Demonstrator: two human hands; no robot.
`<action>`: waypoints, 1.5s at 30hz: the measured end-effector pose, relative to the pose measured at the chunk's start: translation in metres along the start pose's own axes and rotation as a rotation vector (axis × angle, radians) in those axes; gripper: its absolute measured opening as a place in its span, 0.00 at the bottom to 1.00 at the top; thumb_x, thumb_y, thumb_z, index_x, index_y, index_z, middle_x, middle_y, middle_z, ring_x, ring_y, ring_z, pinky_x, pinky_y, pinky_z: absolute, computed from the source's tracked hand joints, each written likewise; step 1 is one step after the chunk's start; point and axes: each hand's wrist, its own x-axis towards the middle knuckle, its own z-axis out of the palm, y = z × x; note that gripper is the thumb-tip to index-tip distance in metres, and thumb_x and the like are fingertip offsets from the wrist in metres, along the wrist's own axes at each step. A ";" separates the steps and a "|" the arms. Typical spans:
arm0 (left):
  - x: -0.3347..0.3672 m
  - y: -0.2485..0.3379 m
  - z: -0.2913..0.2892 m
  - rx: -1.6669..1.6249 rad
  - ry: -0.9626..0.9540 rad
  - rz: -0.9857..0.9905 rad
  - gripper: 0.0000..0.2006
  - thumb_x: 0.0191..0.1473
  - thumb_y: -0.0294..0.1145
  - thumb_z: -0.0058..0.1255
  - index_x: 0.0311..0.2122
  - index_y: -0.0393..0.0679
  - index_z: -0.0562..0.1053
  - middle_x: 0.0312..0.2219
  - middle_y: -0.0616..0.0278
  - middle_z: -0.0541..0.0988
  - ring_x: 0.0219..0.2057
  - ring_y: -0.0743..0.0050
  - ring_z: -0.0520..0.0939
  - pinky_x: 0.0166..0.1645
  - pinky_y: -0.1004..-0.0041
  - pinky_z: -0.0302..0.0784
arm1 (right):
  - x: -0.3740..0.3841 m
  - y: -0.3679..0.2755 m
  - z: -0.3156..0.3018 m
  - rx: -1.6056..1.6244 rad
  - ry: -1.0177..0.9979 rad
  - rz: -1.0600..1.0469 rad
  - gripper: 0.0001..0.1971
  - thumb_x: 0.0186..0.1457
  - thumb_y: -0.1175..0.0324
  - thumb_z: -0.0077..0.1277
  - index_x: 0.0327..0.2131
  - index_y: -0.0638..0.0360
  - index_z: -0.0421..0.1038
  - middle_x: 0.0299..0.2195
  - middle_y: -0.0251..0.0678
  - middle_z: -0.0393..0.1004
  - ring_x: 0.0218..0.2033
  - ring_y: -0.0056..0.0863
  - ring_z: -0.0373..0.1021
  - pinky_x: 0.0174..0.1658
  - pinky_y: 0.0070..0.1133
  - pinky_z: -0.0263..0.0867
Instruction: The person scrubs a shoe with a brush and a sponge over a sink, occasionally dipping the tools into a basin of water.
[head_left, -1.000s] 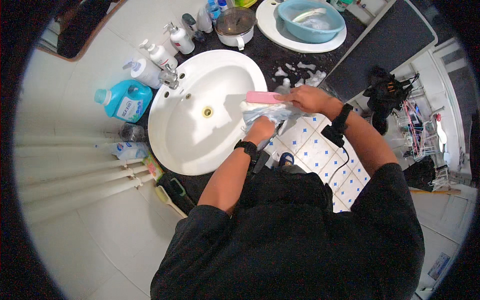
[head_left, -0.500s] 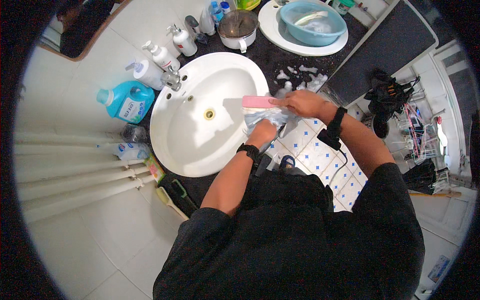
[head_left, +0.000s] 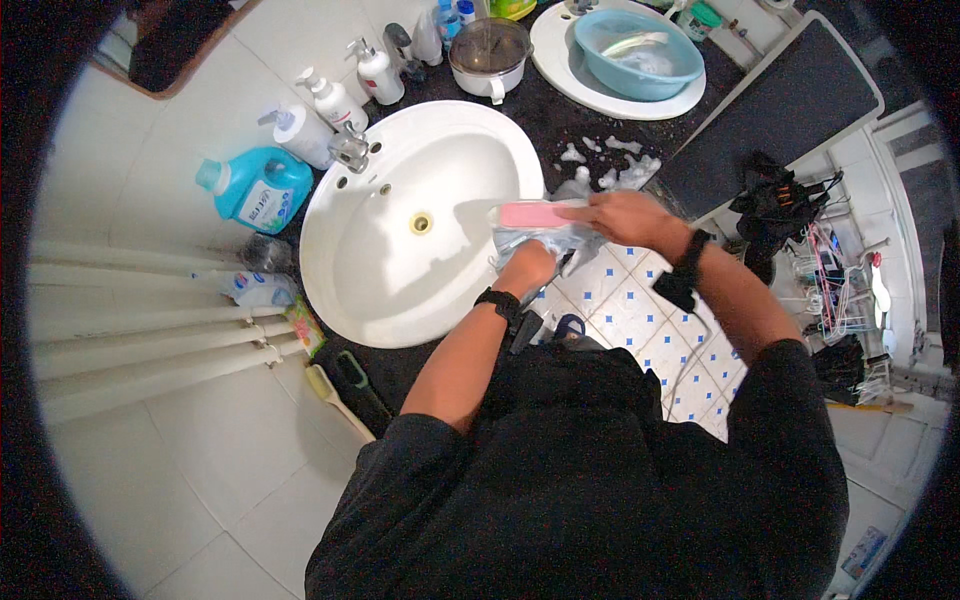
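The pink block (head_left: 533, 215) lies just past the right rim of the white sink (head_left: 370, 290), flat on a wet, bunched pale cloth (head_left: 512, 240). The left hand (head_left: 528, 268), nearest the body, is pressed down on the cloth at the sink's right rim; its fingers are buried, so I cannot tell how tightly they are curled. The right hand (head_left: 628, 217), farther right of the sink, pinches the block's right end, fingers closed on it. Each wrist wears a black band.

To the near left of the sink, a pale long-handled brush (head_left: 330, 394) lies at a slant. Right of the sink, below the hands, are white floor tiles (head_left: 625, 310) with small blue squares. Past the sink's far right side, white foam (head_left: 632, 175) dots the dark counter (head_left: 552, 128).

Left of the sink stands a turquoise jug (head_left: 262, 190). The metal faucet (head_left: 350, 148) rises at the sink's far left rim, with three white pump bottles behind it. Beyond the sink's far edge sits a white pot (head_left: 488, 80) with a dark see-through lid. Farthest, beyond the sink to the right, a light blue tub (head_left: 645, 85) rests in a second white basin (head_left: 560, 60).
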 end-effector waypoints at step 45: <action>-0.015 0.029 -0.005 -2.196 0.751 -0.266 0.18 0.60 0.44 0.43 0.40 0.36 0.70 0.31 0.61 0.75 0.33 0.61 0.75 0.43 0.66 0.70 | -0.055 0.017 0.045 0.711 0.394 0.299 0.21 0.57 0.69 0.45 0.55 0.48 0.63 0.43 0.50 0.72 0.42 0.43 0.71 0.47 0.27 0.65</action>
